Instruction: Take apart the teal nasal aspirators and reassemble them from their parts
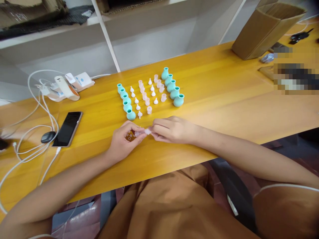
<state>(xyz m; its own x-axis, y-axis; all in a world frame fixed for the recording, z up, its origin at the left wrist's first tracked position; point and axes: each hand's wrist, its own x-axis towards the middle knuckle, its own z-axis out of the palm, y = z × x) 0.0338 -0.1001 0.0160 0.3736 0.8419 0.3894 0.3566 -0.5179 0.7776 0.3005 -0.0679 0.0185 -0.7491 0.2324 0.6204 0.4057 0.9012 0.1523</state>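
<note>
The desk [214, 86] is of yellow-brown wood with a glossy surface, and it stands before a grey wall [159, 43] with white shelf edges [107, 36]. On the far right of the desk there is an open cardboard box [266, 30], leaning a little in the view. On the left lie a dark phone [68, 127] with a white cable [50, 166] plugged in, a small black object [48, 137] and a power strip [58, 94] with chargers.

In the middle, two rows of turquoise pots [178, 100] stand with white funnel-shaped pieces [138, 107] and pale pink cups [149, 110] between them. Nearer to the person, the left hand [121, 141] and the right hand [173, 129] meet above the desk, and the grip of each is narrow, pinching the same small pale piece [148, 131] from both sides.

The fingers cover much of this piece, so one cannot tell whether it is one part or two joined. Small clear rings [129, 138] show only partly, behind the left hand. A patch at the right edge is pixelated, and the shelf's contents are cut off above.
</note>
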